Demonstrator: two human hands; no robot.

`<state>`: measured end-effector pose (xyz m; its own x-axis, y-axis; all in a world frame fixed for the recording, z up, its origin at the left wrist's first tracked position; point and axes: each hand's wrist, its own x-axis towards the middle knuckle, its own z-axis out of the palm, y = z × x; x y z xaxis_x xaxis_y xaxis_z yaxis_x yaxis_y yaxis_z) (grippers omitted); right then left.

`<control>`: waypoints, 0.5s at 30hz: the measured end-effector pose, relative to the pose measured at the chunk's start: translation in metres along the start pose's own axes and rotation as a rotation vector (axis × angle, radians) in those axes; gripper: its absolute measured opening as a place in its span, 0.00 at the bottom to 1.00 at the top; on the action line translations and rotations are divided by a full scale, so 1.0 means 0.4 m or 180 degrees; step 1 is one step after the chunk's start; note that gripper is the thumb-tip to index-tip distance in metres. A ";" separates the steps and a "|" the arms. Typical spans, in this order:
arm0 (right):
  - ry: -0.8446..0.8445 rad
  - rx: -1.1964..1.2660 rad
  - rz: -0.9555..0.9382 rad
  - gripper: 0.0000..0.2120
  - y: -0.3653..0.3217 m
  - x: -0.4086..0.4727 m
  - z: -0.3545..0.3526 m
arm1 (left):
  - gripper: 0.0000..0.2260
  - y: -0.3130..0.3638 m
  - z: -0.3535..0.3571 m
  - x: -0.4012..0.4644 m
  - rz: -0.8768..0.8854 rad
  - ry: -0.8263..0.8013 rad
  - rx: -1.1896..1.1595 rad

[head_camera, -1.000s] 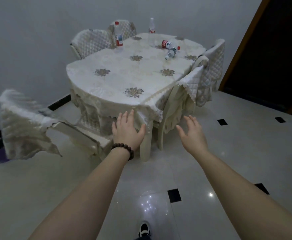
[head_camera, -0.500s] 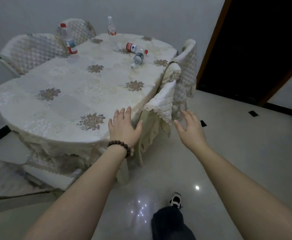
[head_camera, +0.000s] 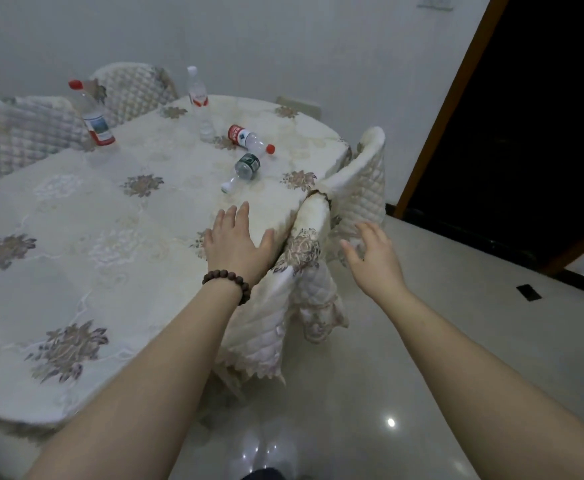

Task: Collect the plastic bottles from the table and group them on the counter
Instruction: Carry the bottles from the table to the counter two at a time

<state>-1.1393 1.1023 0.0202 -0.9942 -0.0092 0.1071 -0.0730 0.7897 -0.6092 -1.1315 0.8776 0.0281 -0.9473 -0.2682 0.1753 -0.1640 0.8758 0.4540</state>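
Observation:
Several clear plastic bottles are on the round table (head_camera: 75,209) with its cream floral cloth. A red-capped bottle (head_camera: 93,116) stands at the far left. A tall white-capped bottle (head_camera: 199,103) stands at the far middle. A red-labelled bottle (head_camera: 249,139) lies on its side, and a green-labelled bottle (head_camera: 243,171) lies just in front of it. My left hand (head_camera: 236,245), with a bead bracelet at the wrist, hovers open over the table's near right edge, short of the green-labelled bottle. My right hand (head_camera: 373,258) is open beside the table, over a chair.
Quilted-cover chairs ring the table: one (head_camera: 297,282) tucked in under my hands, another (head_camera: 359,181) behind it, more (head_camera: 23,129) at the far left. A dark doorway (head_camera: 526,116) with a wooden frame is at right. Glossy tiled floor (head_camera: 456,341) lies to the right.
I have walked closer to the table's right side; the bottles now loom larger and nearer. Both hands have stayed open and stretched forward, the left now over the tabletop.

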 end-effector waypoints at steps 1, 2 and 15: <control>-0.0031 0.0037 -0.0037 0.27 0.007 0.041 0.002 | 0.30 0.005 0.012 0.027 -0.0087 -0.0003 0.0014; -0.0060 0.0081 -0.0071 0.27 0.013 0.082 0.005 | 0.30 0.008 0.025 0.054 -0.0168 -0.0013 0.0027; -0.0481 0.0134 -0.0699 0.26 0.049 0.690 0.099 | 0.29 0.014 0.223 0.499 -0.0869 0.0370 0.0021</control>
<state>-1.4184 1.0911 0.0068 -0.9544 -0.2714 0.1239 -0.2884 0.7324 -0.6168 -1.3460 0.8648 -0.0122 -0.8301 -0.5381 0.1464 -0.4106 0.7674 0.4925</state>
